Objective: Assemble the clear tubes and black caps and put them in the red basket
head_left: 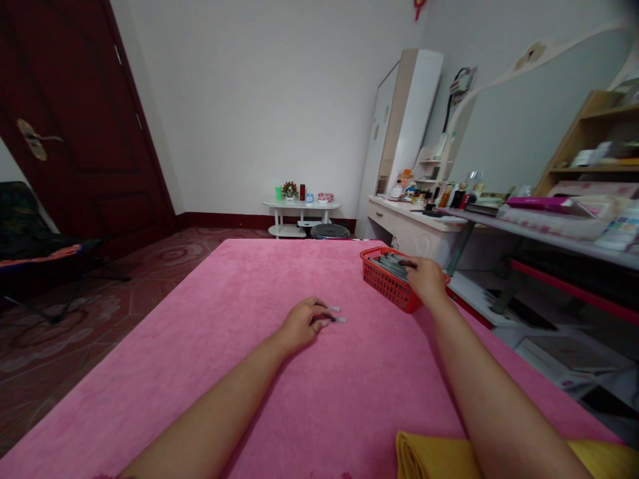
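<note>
A red plastic basket [388, 287] stands at the far right of the pink-covered table, with several slim grey stick-like items [388, 261] inside. My right hand [426, 278] is over the basket's right side, its fingers closed around a dark slim piece [408, 263] too small to name. Near the table's middle, my left hand [303, 324] rests low on the cloth, with fingers pinched. From its fingertips pokes a slim pen-like item with a clear end [340, 320]. Just beyond it shows a second clear tip [335, 309]; whether my fingers touch that one I cannot tell.
The pink cloth [239, 372] covers the table. A folded yellow cloth [434, 456] lies at the near right edge, beneath my right forearm. To the right are a dressing table [414, 218] and a cluttered shelf desk [544, 223]. A folding chair [37, 239] stands left.
</note>
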